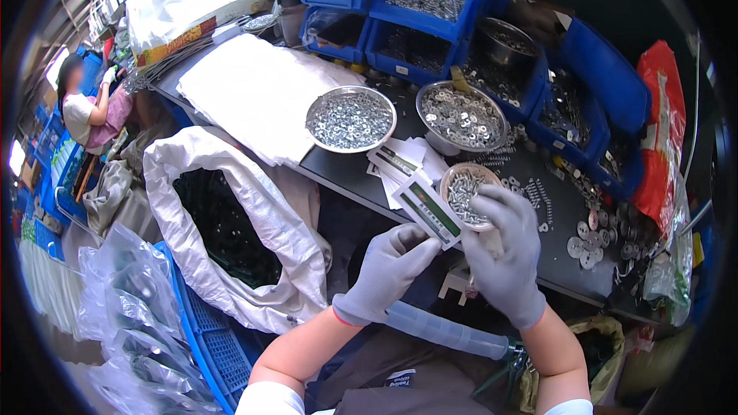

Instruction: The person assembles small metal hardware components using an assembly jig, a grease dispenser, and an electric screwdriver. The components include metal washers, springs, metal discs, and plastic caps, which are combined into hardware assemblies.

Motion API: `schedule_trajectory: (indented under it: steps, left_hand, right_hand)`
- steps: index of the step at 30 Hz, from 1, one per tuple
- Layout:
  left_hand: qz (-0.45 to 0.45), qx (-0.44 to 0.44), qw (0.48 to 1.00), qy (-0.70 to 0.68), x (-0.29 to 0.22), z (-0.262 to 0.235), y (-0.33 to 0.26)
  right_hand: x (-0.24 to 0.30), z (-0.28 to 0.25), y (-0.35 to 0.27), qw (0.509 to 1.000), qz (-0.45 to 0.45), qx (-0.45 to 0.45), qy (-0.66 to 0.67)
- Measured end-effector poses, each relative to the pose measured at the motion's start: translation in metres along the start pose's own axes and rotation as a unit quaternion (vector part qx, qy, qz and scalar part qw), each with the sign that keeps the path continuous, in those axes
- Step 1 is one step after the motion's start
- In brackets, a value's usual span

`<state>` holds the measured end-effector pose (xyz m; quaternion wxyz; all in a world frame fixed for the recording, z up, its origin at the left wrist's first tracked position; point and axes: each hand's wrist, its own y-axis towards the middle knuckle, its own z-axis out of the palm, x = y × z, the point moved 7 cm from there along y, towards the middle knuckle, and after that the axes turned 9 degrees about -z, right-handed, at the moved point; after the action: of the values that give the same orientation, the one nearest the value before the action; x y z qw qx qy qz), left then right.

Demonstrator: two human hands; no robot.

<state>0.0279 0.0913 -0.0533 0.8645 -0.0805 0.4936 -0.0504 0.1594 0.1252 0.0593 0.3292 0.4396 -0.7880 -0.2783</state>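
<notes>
My left hand (392, 269), in a grey knitted glove, pinches the lower corner of a small white card with a green printed panel (429, 214). The gloved right hand (503, 250) is curled beside the card's right edge, with its fingers over the near rim of a small bowl of screws (464, 190). Whatever is between those fingers is hidden. More printed cards (400, 165) lie fanned out behind the held one. Farther back stand a steel bowl of small metal parts (350, 118) and a steel bowl of washers (463, 117).
Blue bins (419, 1) of hardware line the table's back. Springs (536, 194) and metal discs (588, 244) are scattered at right. A white sack (173, 177) with dark contents stands at left, near a blue crate (223, 350). Another person (84, 111) sits far left.
</notes>
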Motion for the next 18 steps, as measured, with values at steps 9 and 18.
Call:
schedule_trajectory:
  steps: [9, 18]
  left_hand:
    - [0.118, -0.042, 0.980, 0.154, 0.014, 0.033, -0.039]
    - [0.188, 0.027, 0.919, 0.345, 0.021, 0.063, -0.064]
  right_hand:
    - [0.013, -0.018, -0.052, 0.989, 0.034, 0.087, 0.117]
    - [0.001, -0.021, -0.109, 0.943, 0.174, 0.052, 0.279]
